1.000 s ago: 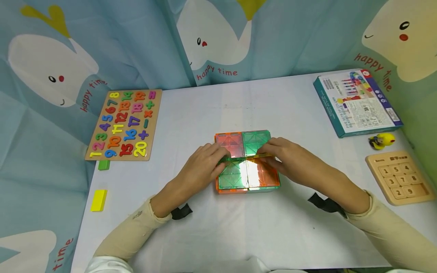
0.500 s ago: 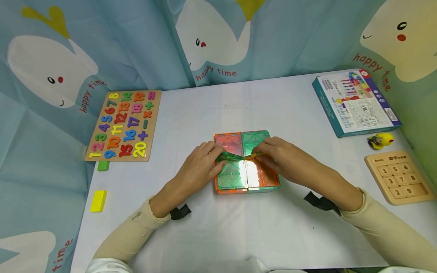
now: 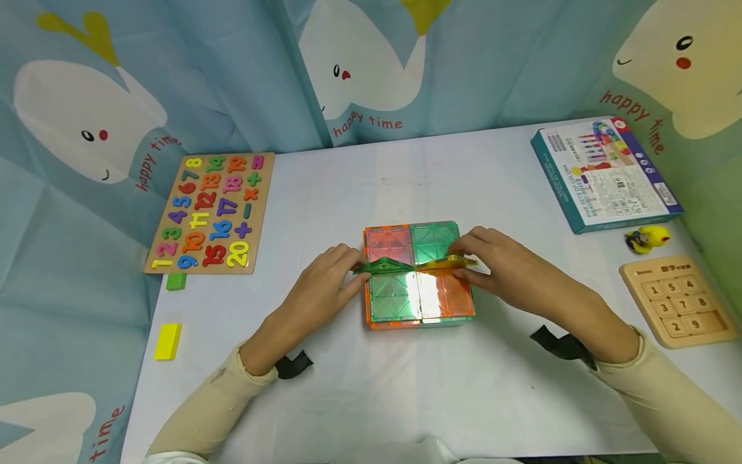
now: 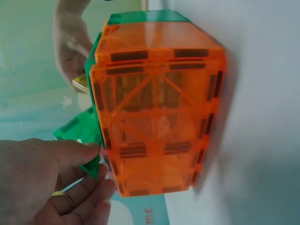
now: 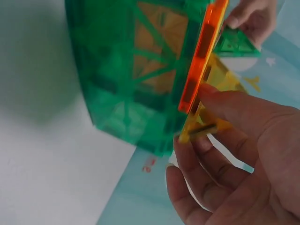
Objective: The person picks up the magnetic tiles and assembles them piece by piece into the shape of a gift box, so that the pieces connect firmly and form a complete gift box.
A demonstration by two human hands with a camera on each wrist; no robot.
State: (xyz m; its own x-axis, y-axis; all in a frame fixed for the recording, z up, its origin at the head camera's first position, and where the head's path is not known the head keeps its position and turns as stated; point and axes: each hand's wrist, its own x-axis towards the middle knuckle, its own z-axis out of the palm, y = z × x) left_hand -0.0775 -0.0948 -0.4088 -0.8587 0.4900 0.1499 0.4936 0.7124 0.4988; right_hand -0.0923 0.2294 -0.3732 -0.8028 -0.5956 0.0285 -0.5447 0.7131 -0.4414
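A box of translucent magnetic tiles [image 3: 391, 303] stands on the table, orange and green on its sides in the wrist views. On top, a green triangular tile [image 3: 384, 265] and a yellow triangular tile [image 3: 443, 263] stand up along the middle seam, their inner corners close together. My left hand [image 3: 321, 283] has the green triangle's outer corner between thumb and fingers, as the left wrist view also shows. The yellow triangle's outer end lies between the thumb and fingers of my right hand [image 3: 507, 267]. In the right wrist view, that thumb [image 5: 213, 96] rests against the yellow tile.
A number puzzle board [image 3: 211, 212] lies at the left, with a green block [image 3: 176, 281] and a yellow block [image 3: 167, 341] nearer me. Over on the right are a toy box [image 3: 608, 177], a small yellow-headed figure [image 3: 647, 239] and a wooden number tray [image 3: 678, 301].
Both hands have shifted outward, left hand to the left and right hand to the right, uncovering more of the green and yellow triangles. The green triangle now stands up more visibly.
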